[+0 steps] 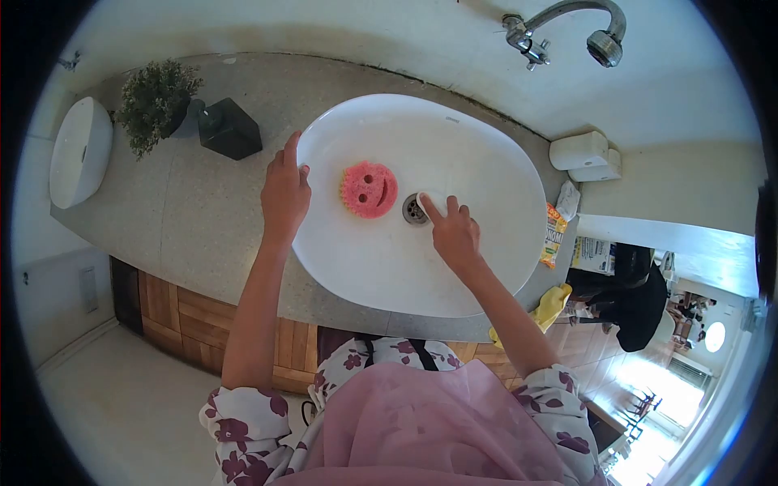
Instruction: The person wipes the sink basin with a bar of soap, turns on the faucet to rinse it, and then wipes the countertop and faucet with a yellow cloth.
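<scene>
My left hand [285, 197] holds the left rim of the white oval sink [478, 279], its thumb over the edge and its fingers along the outside. Inside the basin, my right hand [455, 235] reaches down with the index finger at the metal drain [414, 210]. A small white piece shows at that fingertip; its kind is too hidden to tell, and the other fingers are curled. Left of the drain lies a round pink scrub sponge [369, 190] with a smiling face cut into it. Neither hand touches it.
A chrome faucet [567, 32] juts from the wall. On the counter's left are a dark dispenser bottle [230, 130], a potted plant [158, 105] and a white basin [81, 154]. To the right are an orange packet [553, 235], a yellow cloth [551, 306] and white containers [579, 151].
</scene>
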`<state>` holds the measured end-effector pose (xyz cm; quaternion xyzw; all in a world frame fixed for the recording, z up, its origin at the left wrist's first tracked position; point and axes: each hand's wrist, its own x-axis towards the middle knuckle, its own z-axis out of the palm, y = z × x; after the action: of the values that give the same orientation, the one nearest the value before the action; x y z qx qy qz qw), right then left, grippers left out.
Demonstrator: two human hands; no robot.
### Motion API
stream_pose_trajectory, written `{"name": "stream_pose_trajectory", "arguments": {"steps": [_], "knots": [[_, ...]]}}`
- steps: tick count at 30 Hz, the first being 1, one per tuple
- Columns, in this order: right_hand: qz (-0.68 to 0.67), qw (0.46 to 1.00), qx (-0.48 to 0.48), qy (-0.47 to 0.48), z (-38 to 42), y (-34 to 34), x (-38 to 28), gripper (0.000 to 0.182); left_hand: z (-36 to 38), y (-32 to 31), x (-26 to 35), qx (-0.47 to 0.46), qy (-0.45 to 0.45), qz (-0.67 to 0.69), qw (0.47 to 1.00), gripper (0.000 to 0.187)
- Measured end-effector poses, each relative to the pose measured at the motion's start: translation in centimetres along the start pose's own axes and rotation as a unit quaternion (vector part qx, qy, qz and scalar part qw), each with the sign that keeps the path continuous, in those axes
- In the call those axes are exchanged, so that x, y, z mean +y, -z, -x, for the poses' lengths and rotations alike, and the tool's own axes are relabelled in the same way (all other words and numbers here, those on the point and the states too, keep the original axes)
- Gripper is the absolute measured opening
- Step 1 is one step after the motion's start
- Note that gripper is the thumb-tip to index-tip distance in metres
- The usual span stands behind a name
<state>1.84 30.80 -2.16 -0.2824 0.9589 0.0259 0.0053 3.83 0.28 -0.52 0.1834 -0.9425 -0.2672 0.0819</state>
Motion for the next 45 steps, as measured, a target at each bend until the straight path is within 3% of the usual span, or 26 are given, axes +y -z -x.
{"name": "stream_pose_trajectory", "arguments": {"steps": [2, 5, 7, 10, 19, 23, 25, 29, 32, 37, 41, 43, 45], "knots": [[-0.005, 1.000, 0.014, 0.006, -0.4, 0.5, 0.5, 0.065, 0.1, -0.1, -0.1, -0.002, 0.003, 0.002, 1.000, 0.056], [0.002, 0.996, -0.057, 0.073, -1.4, 2.8, 3.2, 0.059, 0.1, -0.1, -0.1, 0.003, -0.005, 0.006, 1.000, 0.056], [0.007, 0.973, -0.149, 0.176, -2.4, 3.8, 4.1, 0.057, 0.1, 0.0, 0.0, -0.011, 0.014, 0.019, 1.000, 0.058], [0.021, 0.954, -0.186, 0.234, -3.1, 4.5, 3.9, 0.056, 0.1, 0.0, -0.1, -0.008, 0.012, 0.025, 1.000, 0.058], [-0.037, 0.952, -0.215, 0.213, -3.0, 4.6, 5.0, 0.071, 0.1, 0.0, -0.2, 0.001, 0.001, 0.007, 1.000, 0.053], [-0.049, 0.954, -0.217, 0.201, -1.8, 3.9, 3.3, 0.066, 0.0, -0.3, -0.4, 0.011, -0.005, 0.004, 1.000, 0.053], [-0.114, 0.969, -0.144, 0.164, -1.2, 2.7, 2.5, 0.065, -0.1, -0.1, -0.2, 0.002, 0.002, -0.003, 1.000, 0.053], [-0.111, 0.972, -0.143, 0.152, -0.7, 3.1, 3.2, 0.064, -0.2, -0.1, -0.3, 0.003, 0.002, 0.007, 1.000, 0.053], [-0.072, 0.963, -0.219, 0.139, -0.6, 4.3, 4.1, 0.064, 0.0, -0.1, -0.4, -0.004, 0.011, 0.006, 1.000, 0.054], [-0.119, 0.978, -0.115, 0.125, -1.1, 1.7, 1.7, 0.067, -0.1, 0.0, -0.3, 0.001, 0.002, -0.001, 1.000, 0.055], [-0.092, 0.980, -0.131, 0.118, 0.5, 3.3, 2.2, 0.069, -0.1, -0.2, -0.4, 0.017, -0.015, 0.008, 1.000, 0.054], [-0.072, 0.973, -0.192, 0.107, 0.8, 4.2, 2.9, 0.069, 0.0, -0.2, -0.4, 0.013, -0.004, -0.005, 1.000, 0.055], [-0.068, 0.980, -0.152, 0.106, 0.9, 2.8, 2.1, 0.069, 0.0, -0.2, -0.3, 0.006, 0.004, -0.005, 1.000, 0.055]]}}
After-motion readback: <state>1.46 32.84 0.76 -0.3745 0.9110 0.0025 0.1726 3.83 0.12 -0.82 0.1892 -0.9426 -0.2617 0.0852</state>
